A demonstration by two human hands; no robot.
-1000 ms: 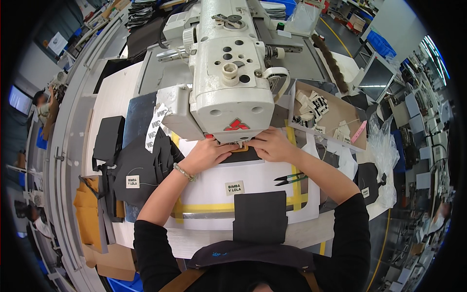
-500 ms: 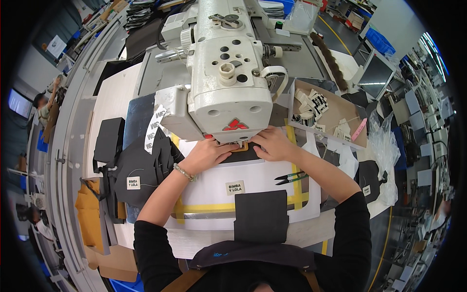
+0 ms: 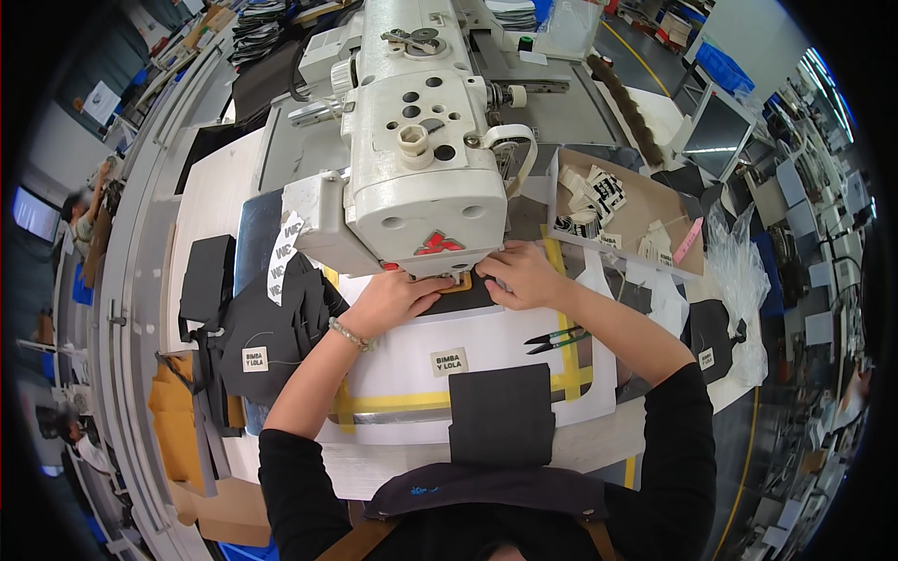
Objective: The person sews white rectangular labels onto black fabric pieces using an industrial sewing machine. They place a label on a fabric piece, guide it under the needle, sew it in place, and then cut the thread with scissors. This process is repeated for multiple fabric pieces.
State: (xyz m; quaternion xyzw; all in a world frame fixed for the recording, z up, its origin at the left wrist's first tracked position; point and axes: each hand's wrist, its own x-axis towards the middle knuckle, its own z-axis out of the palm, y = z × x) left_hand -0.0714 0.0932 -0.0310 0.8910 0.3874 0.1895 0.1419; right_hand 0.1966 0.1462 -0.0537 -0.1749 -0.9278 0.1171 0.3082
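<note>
In front of me stands a white industrial sewing machine (image 3: 426,201), its head over a dark fabric piece (image 3: 472,298). A small orange frame (image 3: 465,282) shows on the fabric under the needle area. My left hand (image 3: 385,301) presses the fabric's left side, fingers bent together beside the frame; a beaded bracelet circles that wrist. On the right side of the piece, my right hand (image 3: 526,277) has its fingers curled onto the edge. The machine head hides some fingertips. A loose cream label (image 3: 448,361) lies on the white sheet nearer me.
A dark fabric rectangle (image 3: 501,416) lies at the table's front edge. Dark thread snips (image 3: 554,341) rest near my right forearm. Stacked dark pieces (image 3: 267,323) are at left. A cardboard box (image 3: 690,266) of labels stands at right, beside clear plastic (image 3: 741,309).
The view has shifted slightly, so the machine sits a little farther left. Both hands stay on the dark fabric under the machine head.
</note>
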